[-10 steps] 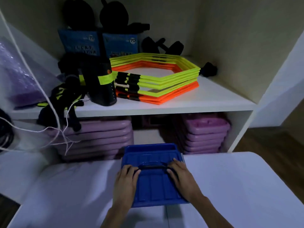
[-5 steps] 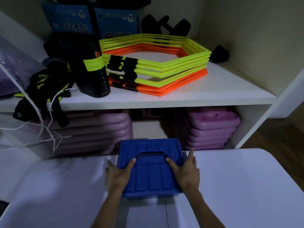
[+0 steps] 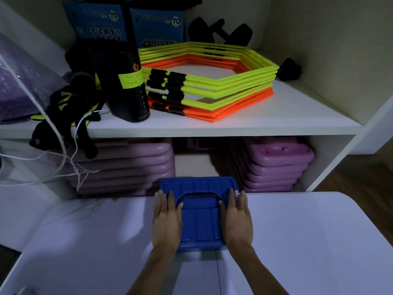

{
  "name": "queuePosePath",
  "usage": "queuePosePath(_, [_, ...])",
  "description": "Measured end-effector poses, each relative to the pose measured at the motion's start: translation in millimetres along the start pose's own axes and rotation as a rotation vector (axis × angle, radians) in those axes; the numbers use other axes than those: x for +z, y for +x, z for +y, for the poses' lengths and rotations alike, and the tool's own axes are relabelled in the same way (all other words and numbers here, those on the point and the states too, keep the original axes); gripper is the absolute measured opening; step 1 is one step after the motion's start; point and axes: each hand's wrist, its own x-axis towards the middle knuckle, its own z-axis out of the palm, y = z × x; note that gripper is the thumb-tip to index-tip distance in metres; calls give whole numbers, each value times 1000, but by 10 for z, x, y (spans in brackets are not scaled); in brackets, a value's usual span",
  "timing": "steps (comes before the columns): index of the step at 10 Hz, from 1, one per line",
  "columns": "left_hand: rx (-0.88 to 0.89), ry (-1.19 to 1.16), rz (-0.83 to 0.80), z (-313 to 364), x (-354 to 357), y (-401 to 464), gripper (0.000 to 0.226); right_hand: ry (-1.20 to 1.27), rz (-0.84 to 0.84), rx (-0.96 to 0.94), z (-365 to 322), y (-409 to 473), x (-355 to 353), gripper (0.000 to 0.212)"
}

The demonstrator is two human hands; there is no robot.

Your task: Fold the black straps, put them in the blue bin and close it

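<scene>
The blue bin [image 3: 200,220] sits on the white table [image 3: 297,241] at its far edge, lid on, with a black handle [image 3: 198,195] lying flat on the lid. My left hand [image 3: 165,220] lies flat along the lid's left side, fingers together and stretched forward. My right hand [image 3: 237,218] lies flat along the right side the same way. Neither hand grips anything. No black straps show on the table; the bin's inside is hidden by the lid.
A white shelf [image 3: 255,124] stands behind the table with stacked yellow and orange hexagon rings [image 3: 212,81], a black cylinder [image 3: 127,86], black-and-yellow straps [image 3: 70,116] hanging over its edge and white cords [image 3: 63,167]. Purple step boards [image 3: 276,165] are stacked below.
Both hands have slid outward from the handle to the lid's left and right sides and now lie flat. The camera has tilted down and come closer.
</scene>
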Motion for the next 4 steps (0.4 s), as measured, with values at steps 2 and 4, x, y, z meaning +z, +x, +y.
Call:
queuePosePath(2, [200,195,-179,-32,60,25,86,-129,-98,-202,70,86,124,94])
queuePosePath(4, [148,155,-223,24,-112,50,87,-68,-223,-150,15,70,-71,88])
